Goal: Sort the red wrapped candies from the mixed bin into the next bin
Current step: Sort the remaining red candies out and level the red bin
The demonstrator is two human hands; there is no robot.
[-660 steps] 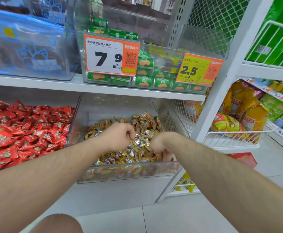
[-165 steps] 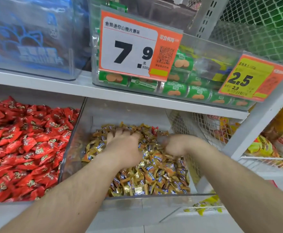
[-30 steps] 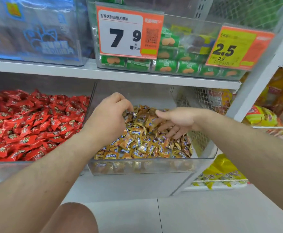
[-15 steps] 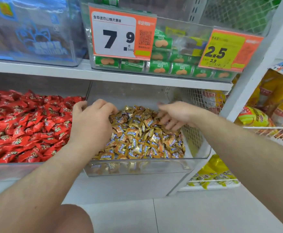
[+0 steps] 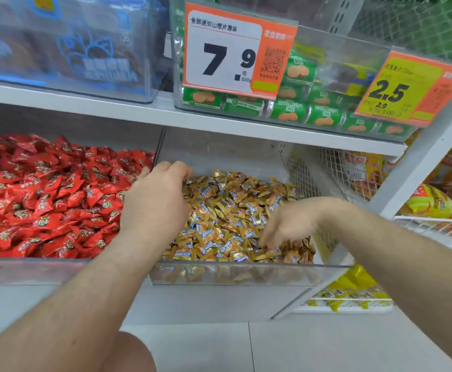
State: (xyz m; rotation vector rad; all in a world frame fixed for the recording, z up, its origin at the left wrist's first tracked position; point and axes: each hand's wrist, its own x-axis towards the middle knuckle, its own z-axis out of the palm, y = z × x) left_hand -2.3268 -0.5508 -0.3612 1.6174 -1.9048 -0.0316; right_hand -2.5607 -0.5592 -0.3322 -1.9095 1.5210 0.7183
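Observation:
The clear mixed bin (image 5: 232, 275) holds a heap of gold wrapped candies (image 5: 227, 208); no red one shows among them. Left of it, the neighbouring clear bin (image 5: 31, 272) is full of red wrapped candies (image 5: 45, 197). My left hand (image 5: 157, 200) hovers over the divider between the two bins, back toward me and fingers curled down, so whatever they hold is hidden. My right hand (image 5: 286, 226) is blurred and reaches down at the bin's front right, its fingertips among the gold candies.
The white shelf (image 5: 219, 122) above carries a clear bin of green rolls (image 5: 286, 114) with price tags 7.9 (image 5: 230, 57) and 2.5 (image 5: 396, 92). A white upright (image 5: 418, 167) and wire baskets of yellow bags (image 5: 434, 205) stand to the right. My knee (image 5: 128, 353) is below.
My left hand has moved left from above the gold pile to the divider by the red bin. My right hand has dropped from the back of the pile to its front right.

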